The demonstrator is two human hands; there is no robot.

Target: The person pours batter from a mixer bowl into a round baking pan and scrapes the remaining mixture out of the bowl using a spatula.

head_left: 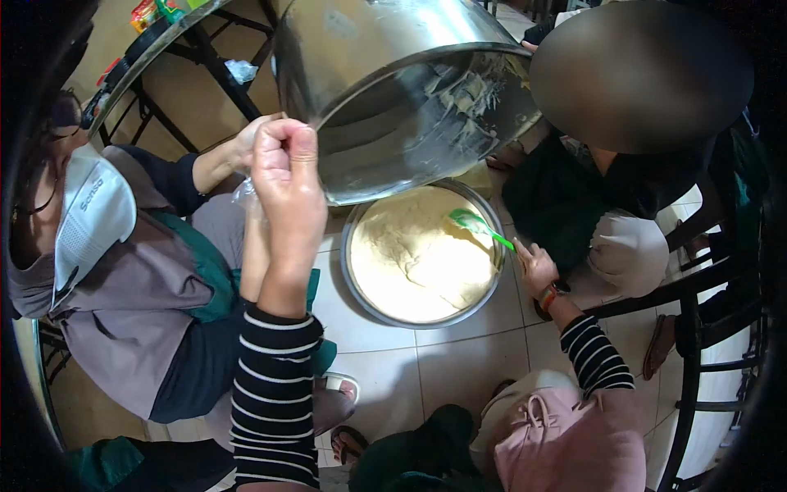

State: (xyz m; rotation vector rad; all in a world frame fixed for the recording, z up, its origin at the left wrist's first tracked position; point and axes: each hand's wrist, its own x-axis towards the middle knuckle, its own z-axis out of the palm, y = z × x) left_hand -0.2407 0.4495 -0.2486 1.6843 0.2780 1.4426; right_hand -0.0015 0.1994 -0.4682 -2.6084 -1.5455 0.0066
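My right hand (537, 271) is closed around the handle of a green spatula (475, 221), whose blade rests on pale, thick dough (402, 262). The dough fills a round metal basin (352, 291) on the floor. Raised at the left, my left hand (287, 176) has its fingers curled against the thumb, beside the rim of a large metal pot (361, 49). What those fingers hold, if anything, is hidden. The pot is tipped over the basin, its mouth facing me, with dough residue (467, 107) stuck inside.
At the left a masked person (147, 271) has a hand (242, 148) by the pot. Another person (557, 180) crouches at the right, behind the pot's mouth. Dark chair frames (693, 353) stand on the right, a table edge (156, 53) at the upper left. Tiles (369, 377) cover the floor.
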